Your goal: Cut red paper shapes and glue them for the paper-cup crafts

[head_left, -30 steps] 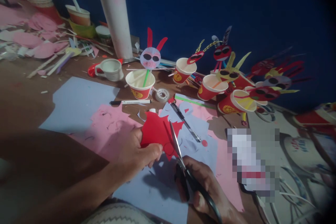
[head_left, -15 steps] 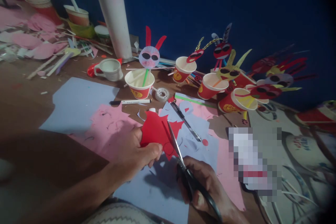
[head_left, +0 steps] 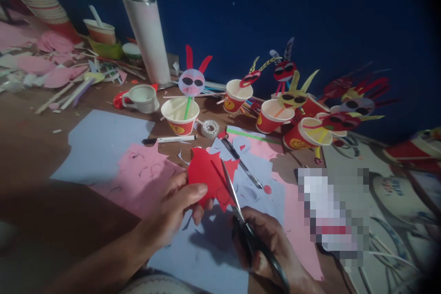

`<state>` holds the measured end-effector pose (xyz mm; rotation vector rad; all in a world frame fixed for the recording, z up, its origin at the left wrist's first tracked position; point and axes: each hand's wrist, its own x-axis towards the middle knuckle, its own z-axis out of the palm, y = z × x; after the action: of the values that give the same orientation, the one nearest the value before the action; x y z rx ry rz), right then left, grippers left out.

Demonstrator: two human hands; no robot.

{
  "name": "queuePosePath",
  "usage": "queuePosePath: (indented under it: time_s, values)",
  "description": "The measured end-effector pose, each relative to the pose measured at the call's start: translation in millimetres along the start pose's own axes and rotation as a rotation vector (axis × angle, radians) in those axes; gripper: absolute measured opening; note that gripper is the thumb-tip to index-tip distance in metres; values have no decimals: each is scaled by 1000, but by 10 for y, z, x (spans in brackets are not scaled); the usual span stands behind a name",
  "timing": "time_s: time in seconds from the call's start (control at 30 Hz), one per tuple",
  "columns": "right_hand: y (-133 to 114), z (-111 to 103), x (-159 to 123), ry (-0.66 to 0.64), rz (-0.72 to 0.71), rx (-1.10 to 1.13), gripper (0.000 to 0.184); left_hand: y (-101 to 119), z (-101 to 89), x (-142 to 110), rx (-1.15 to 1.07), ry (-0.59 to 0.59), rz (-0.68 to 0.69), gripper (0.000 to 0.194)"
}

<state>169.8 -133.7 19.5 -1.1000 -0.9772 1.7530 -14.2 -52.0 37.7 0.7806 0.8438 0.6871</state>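
Red paper [head_left: 203, 172] and scissors [head_left: 240, 215] meet over a crowded table [head_left: 20, 115]

The red paper, jagged at its rim, is in the left hand [head_left: 177, 202], pinched between thumb and fingers above blue and pink sheets. The right hand [head_left: 268, 239] has its fingers curled round the black scissor handles; a blade lies across the paper's right part, beside a drawn circle. How far the blades part, I cannot tell.

Just beyond the paper, a black pen [head_left: 242, 163] lies aslant, with a small red disc [head_left: 268, 189] near its lower end. A white marker [head_left: 170, 139] and a tape roll [head_left: 206, 134] lie farther back.

Behind these, a red-and-white paper cup [head_left: 181, 126] holds a green straw [head_left: 187, 109] topped by a long-eared paper face [head_left: 191, 82]. More cups with paper faces stand to its right. A mug [head_left: 146, 103] stands left of it, near a tall white flask [head_left: 146, 36].

Brown tabletop shows left of the large blue sheet [head_left: 106, 147]; a dark blue wall [head_left: 258, 0] bounds the back, and the lower left sinks into shadow
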Motion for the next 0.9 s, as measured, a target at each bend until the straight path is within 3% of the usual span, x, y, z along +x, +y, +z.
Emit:
queuePosePath:
  time_s: [0.13, 0.23, 0.4, 0.6, 0.77, 0.9]
  values:
    - [-17, 8, 10, 48, -70, -9, 57, 2, 30, 5, -80, -51, 41, 27]
    - [12, 6, -3, 70, -95, -14, 59, -42, 30, -12, 93, -68, 50, 37]
    - [91, 34, -31, 15, -81, -47, 56, -16, 129, -96, 471, 131, -149, 42]
    - [76, 118, -19, -38, -49, 3, 54, 109, 273, -121, 574, 296, -200, 36]
    - [66, 134, -5, -51, -33, -43, 58, 124, 267, -108, 597, 340, -279, 34]
    - [94, 118, -10, -56, -40, -121, 61, 79, 221, -96, 557, 287, -286, 33]
